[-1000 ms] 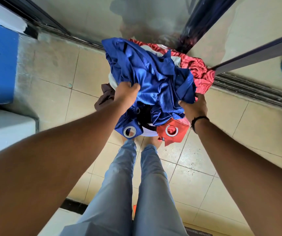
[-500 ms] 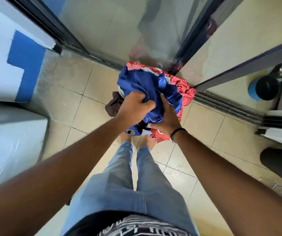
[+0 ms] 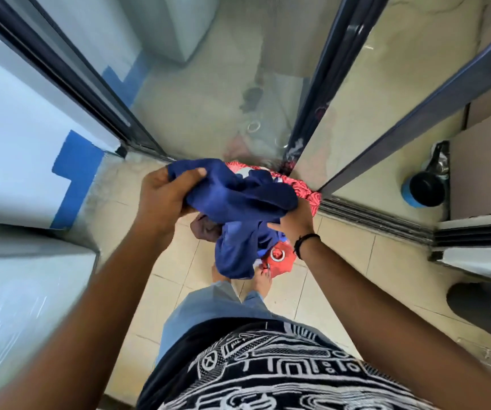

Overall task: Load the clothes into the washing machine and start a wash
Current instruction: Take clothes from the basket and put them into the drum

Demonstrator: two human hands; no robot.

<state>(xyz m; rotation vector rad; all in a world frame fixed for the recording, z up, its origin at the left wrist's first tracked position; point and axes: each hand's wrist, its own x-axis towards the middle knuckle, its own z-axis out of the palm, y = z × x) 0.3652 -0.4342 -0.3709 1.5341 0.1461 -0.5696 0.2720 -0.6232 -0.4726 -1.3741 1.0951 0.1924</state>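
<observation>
We see the left hand (image 3: 165,199) with its fingers and thumb curled round the top of a crumpled dark blue fabric bundle (image 3: 238,202), held above the beige tiled floor (image 3: 342,261). The right hand (image 3: 293,220) grips the bundle's right side from below, a black band on its wrist. Under the blue cloth lie a red patterned fabric (image 3: 306,189), a red piece with a metal eyelet (image 3: 278,255) and a brown cloth (image 3: 204,229). Just behind the bundle stands a dark-framed sliding glass door (image 3: 306,113). A black bin (image 3: 421,187) stands well apart on the right.
</observation>
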